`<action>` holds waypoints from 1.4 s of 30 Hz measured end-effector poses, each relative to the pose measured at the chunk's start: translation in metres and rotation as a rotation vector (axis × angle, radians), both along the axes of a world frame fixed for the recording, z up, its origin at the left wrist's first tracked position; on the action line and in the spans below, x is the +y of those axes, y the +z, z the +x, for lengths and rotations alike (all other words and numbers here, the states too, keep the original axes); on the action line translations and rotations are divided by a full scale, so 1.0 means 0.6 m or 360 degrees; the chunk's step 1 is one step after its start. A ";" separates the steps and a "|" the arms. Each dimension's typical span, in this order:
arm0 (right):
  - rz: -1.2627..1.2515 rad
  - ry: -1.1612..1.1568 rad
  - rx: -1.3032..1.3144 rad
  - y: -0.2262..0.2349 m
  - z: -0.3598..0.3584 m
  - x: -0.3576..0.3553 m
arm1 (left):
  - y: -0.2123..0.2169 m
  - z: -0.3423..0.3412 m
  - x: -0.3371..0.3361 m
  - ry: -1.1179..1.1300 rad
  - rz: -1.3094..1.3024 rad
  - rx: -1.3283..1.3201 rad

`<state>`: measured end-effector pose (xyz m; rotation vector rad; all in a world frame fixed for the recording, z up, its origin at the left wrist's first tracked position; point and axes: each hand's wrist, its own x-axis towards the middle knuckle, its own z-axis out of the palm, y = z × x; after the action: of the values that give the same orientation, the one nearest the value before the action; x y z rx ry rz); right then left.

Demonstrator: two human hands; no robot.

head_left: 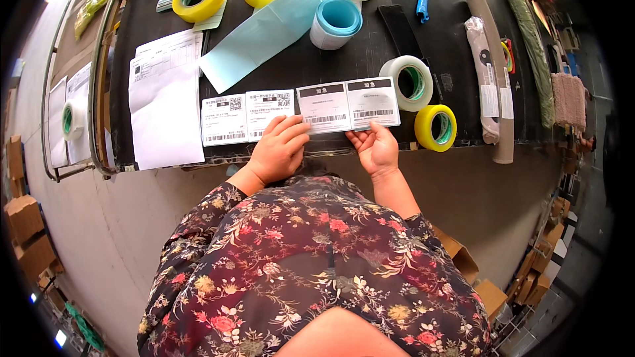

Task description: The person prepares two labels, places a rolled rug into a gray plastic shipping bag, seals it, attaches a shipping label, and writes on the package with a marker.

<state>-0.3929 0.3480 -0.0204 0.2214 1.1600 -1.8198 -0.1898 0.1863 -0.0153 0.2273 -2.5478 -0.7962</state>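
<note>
Printed labels lie side by side along the table's near edge. On the left are two plain labels (223,119) with square codes; on the right are two labels with black header bands (372,101). My left hand (281,149) rests palm down over the lower edge of the second label, its fingers outstretched and their tips by the first black-banded label (323,107). With the thumb on top and the fingers tucked beneath, my right hand (378,149) grips the lower edge of the rightmost label. A roll of light blue labels (331,34) stands beyond, its loose strip (248,46) trailing left.
White paper sheets (165,112) lie at the left. Yellow tape rolls (436,128) and clear tape rolls (408,83) sit around the black table (450,39). A blue cutter (423,6) lies at the back; long wrapped rolls (491,79) lie at the right.
</note>
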 end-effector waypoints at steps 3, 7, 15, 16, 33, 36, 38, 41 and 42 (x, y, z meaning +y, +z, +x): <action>0.0029 0.0001 0.0004 0.011 0.005 -0.008 | 0.000 0.001 0.000 0.0006 -0.0001 0.0003; 0.0032 0.0030 0.0063 0.010 0.004 -0.005 | 0.001 -0.001 0.000 0.0002 0.0004 0.0003; -0.0267 0.0074 0.0426 0.026 0.023 0.000 | -0.002 -0.004 0.001 0.0013 -0.0051 -0.0006; -0.0278 0.0018 0.0320 0.036 0.020 -0.001 | -0.001 -0.005 0.001 0.0014 -0.0054 -0.0006; -0.0083 -0.0268 0.1387 0.055 -0.018 0.006 | 0.012 -0.004 0.004 0.0008 -0.0033 -0.0065; -0.0053 -0.0246 0.1554 0.055 -0.020 0.010 | 0.008 -0.004 0.003 0.0016 -0.0067 -0.0060; -0.0045 -0.0231 0.1599 0.055 -0.019 0.011 | 0.006 -0.004 0.003 0.0016 -0.0079 -0.0053; -0.0031 -0.0217 0.1650 0.055 -0.017 0.013 | 0.006 -0.005 0.004 0.0017 -0.0079 -0.0047; -0.0027 -0.0217 0.1647 0.055 -0.017 0.013 | 0.006 -0.005 0.004 0.0016 -0.0083 -0.0048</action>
<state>-0.4028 0.3560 0.0127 -0.7618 1.8337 -2.1045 -0.1930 0.1885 -0.0115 0.2373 -2.5898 -0.7268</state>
